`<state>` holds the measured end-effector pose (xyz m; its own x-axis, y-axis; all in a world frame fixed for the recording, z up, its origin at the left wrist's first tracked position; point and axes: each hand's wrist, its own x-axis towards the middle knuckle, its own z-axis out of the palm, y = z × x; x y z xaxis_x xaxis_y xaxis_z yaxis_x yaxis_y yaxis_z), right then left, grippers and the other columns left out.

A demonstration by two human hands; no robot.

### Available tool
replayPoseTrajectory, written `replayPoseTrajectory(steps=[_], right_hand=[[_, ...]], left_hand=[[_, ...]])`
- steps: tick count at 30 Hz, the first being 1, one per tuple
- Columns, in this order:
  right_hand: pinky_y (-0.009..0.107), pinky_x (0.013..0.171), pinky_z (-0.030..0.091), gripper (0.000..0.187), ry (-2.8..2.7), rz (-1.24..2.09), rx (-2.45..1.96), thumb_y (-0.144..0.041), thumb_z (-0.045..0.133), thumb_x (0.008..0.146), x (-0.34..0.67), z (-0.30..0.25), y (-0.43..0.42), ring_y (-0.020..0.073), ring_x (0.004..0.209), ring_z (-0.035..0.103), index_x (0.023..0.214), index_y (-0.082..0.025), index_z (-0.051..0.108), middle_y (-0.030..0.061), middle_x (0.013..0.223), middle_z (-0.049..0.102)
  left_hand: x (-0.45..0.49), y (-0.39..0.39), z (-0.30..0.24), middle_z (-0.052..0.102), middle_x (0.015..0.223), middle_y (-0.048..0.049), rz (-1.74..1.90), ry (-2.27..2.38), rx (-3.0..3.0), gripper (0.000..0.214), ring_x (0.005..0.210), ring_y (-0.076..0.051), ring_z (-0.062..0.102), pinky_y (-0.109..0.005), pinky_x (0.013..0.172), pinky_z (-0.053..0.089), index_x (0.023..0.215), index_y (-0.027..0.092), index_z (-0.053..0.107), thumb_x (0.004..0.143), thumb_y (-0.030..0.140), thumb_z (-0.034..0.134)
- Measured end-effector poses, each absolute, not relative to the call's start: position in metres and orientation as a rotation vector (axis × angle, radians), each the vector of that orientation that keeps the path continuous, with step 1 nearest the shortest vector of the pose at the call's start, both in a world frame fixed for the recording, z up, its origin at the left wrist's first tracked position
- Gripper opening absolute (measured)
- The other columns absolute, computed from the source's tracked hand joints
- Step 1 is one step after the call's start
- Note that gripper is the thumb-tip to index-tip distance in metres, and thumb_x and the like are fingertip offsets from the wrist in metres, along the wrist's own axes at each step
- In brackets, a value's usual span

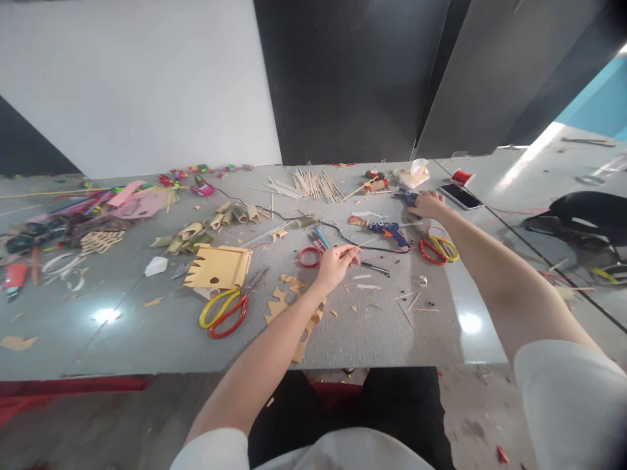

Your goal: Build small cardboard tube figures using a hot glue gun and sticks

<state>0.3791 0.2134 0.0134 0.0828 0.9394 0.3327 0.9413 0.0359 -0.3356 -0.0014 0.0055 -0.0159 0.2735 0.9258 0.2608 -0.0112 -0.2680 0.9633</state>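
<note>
Near the middle of the table, my left hand [339,266] is closed in a pinch on a thin wooden stick [366,243]. My right hand [430,205] reaches far to the right, its fingers closed around a small dark blue hand tool [405,196] whose kind I cannot make out. Between the hands lies a blue glue gun [392,232] with an orange trigger and a black cord. Red-and-yellow-handled scissors [437,249] rest below my right hand. A red tape ring [310,256] sits just left of my left hand.
Several loose sticks [317,185] lie at the back. Left of centre are a notched tan cardboard piece [220,266], more scissors [225,313] and cut bamboo-like tubes [189,235]. A phone [462,196], red spool [463,176] and tissue pack [414,176] lie at right.
</note>
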Motion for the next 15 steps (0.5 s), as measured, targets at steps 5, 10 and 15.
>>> replayPoseTrajectory(steps=[5,10,15], right_hand=[[0.047,0.097,0.026,0.067,-1.844,0.086,-2.189,-0.041,0.092,0.081,0.384,0.016,0.219,0.0276,0.121,0.047,0.124,-0.001,0.061,0.0367,0.141,0.056],[0.050,0.100,0.024,0.076,-1.846,0.018,-2.260,-0.043,0.086,0.090,0.381,0.016,0.214,0.0318,0.127,0.046,0.140,0.001,0.050,0.0396,0.146,0.052],[0.055,0.107,0.017,0.071,-1.854,-0.189,-2.203,-0.030,0.083,0.091,0.373,0.028,0.193,0.0366,0.136,0.040,0.143,0.002,0.046,0.0409,0.148,0.047]], left_hand=[[-0.001,0.006,-0.016,0.075,0.075,-0.0053,1.173,0.890,1.533,0.048,0.064,-0.014,0.057,-0.026,0.065,0.044,0.099,0.016,0.079,0.098,0.062,0.066],[-0.001,0.006,-0.015,0.075,0.074,-0.0054,1.179,0.887,1.521,0.049,0.063,-0.014,0.057,-0.026,0.063,0.043,0.099,0.016,0.080,0.097,0.063,0.067],[-0.001,0.005,-0.015,0.075,0.073,-0.0053,1.192,0.872,1.515,0.050,0.062,-0.014,0.057,-0.026,0.064,0.045,0.099,0.016,0.079,0.096,0.065,0.068]])
